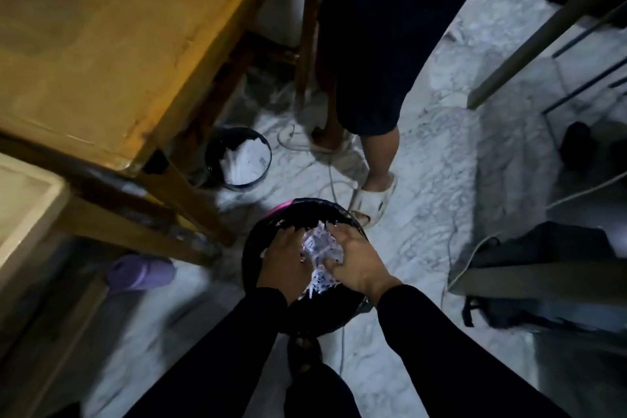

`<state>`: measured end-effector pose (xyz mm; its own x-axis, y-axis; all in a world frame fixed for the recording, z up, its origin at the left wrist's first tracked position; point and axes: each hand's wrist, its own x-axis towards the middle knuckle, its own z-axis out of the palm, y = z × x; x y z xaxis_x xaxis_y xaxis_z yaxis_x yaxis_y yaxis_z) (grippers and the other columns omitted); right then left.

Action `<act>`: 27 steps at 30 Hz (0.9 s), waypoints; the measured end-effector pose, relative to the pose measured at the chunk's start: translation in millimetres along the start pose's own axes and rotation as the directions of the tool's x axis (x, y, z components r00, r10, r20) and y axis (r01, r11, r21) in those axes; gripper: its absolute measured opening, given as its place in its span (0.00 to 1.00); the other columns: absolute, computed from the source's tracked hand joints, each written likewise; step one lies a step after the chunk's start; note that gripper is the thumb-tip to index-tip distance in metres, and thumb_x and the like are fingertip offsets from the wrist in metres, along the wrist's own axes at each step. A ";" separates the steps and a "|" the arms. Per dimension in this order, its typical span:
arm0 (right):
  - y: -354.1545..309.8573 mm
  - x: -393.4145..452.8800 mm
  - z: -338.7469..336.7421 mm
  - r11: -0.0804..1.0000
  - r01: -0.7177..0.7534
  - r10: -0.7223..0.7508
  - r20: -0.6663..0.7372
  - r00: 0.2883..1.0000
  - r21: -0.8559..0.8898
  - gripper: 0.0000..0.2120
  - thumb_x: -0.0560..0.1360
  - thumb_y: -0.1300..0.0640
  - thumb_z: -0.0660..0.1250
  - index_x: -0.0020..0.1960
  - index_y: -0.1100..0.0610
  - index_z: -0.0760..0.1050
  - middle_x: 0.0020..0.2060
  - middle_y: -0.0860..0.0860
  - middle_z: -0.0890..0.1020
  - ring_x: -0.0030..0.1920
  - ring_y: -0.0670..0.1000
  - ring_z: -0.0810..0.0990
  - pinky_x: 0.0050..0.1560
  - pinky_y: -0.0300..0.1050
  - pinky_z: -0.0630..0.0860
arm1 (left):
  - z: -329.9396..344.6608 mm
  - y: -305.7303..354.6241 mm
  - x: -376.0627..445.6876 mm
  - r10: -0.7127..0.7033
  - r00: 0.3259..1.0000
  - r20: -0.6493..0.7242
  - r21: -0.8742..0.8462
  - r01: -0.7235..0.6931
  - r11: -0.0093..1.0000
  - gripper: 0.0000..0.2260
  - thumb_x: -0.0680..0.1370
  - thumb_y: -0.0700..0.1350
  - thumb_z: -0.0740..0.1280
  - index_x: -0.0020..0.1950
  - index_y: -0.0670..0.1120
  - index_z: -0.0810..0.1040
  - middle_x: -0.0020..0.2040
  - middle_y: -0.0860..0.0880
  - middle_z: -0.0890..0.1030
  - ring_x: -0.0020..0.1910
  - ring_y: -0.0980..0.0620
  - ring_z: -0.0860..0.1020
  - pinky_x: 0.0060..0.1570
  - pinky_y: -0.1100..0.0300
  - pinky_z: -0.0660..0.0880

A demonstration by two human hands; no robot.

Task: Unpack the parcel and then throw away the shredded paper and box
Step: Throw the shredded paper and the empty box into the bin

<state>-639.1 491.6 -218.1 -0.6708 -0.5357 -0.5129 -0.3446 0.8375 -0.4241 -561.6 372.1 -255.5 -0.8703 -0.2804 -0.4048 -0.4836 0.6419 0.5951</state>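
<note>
Sleeves of black cloth lead to my left hand (283, 260) and right hand (356, 260), both clutching a crinkly wad of white shredded paper (319, 249) over the round, black-lined bin (305, 214). Beyond stand a smaller bin (237, 156), a wooden worktop (118, 44), and someone's slippered foot (373, 200) on marble floor (441, 180).

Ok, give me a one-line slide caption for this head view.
Both hands, left and right, press shredded paper into a black-lined bin on the floor.

home rm, dim | marble floor (424, 187) | wood table (118, 44) | lined bins (237, 159) | slippers (373, 200)
</note>
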 end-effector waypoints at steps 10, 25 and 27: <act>-51.7 -37.9 -59.9 0.979 0.061 -0.079 -0.087 0.993 -0.194 0.26 0.78 0.53 0.57 0.72 0.62 0.58 0.71 0.58 0.64 0.71 0.56 0.63 0.68 0.45 0.62 | -69.5 48.4 -27.8 0.034 0.992 -0.121 0.363 0.012 0.932 0.22 0.79 0.48 0.56 0.71 0.41 0.60 0.68 0.43 0.69 0.68 0.45 0.65 0.66 0.56 0.62; -220.2 -104.9 -219.5 0.870 0.318 -0.420 -0.228 0.878 -0.376 0.22 0.81 0.53 0.50 0.71 0.64 0.58 0.71 0.60 0.65 0.73 0.56 0.58 0.72 0.44 0.53 | -288.3 137.9 -118.5 0.198 0.819 -0.539 0.468 0.096 0.878 0.17 0.77 0.45 0.62 0.62 0.36 0.72 0.56 0.39 0.78 0.56 0.41 0.75 0.56 0.53 0.72; -247.1 -107.1 -229.5 0.850 0.347 -0.464 -0.253 0.849 -0.395 0.22 0.81 0.52 0.51 0.70 0.64 0.61 0.69 0.59 0.67 0.71 0.56 0.61 0.71 0.46 0.57 | -315.8 134.2 -134.0 0.149 0.794 -0.590 0.420 0.144 0.896 0.17 0.76 0.45 0.62 0.61 0.37 0.72 0.56 0.39 0.77 0.56 0.41 0.74 0.56 0.52 0.72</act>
<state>-632.8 366.7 112.9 -0.5758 -0.8161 -0.0498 -0.7854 0.5690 -0.2436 -539.2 270.5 97.9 -0.8176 -0.5479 0.1770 -0.5196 0.8346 0.1831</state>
